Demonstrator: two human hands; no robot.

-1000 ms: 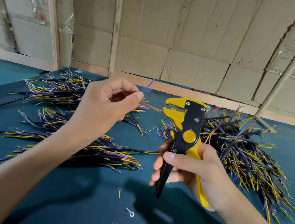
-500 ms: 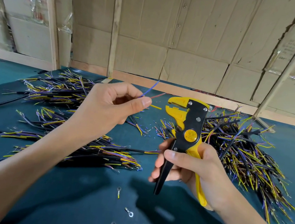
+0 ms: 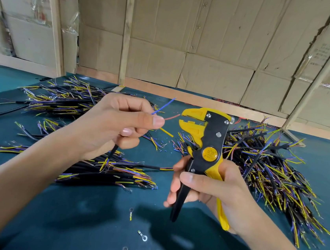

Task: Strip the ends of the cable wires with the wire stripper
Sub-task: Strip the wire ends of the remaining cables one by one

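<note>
Left hand (image 3: 106, 124): grip pinching a black cable (image 3: 112, 152), its blue wire (image 3: 163, 105), red wire (image 3: 172, 117) and yellow wire (image 3: 166, 132) fanned past the thumb, the red tip just beside the open yellow head of the wire stripper (image 3: 207, 142). Right hand (image 3: 210, 189): grip curled round the stripper's handles, tool upright above the worktop (image 3: 87, 218). Surrounding: cable pile (image 3: 274, 170) at right behind the tool, further cable bundles (image 3: 64, 97) at left partly hidden by the left hand, loose ring terminals (image 3: 143, 236) on the teal cover nearest the camera, cardboard wall (image 3: 210, 47) behind.
</note>
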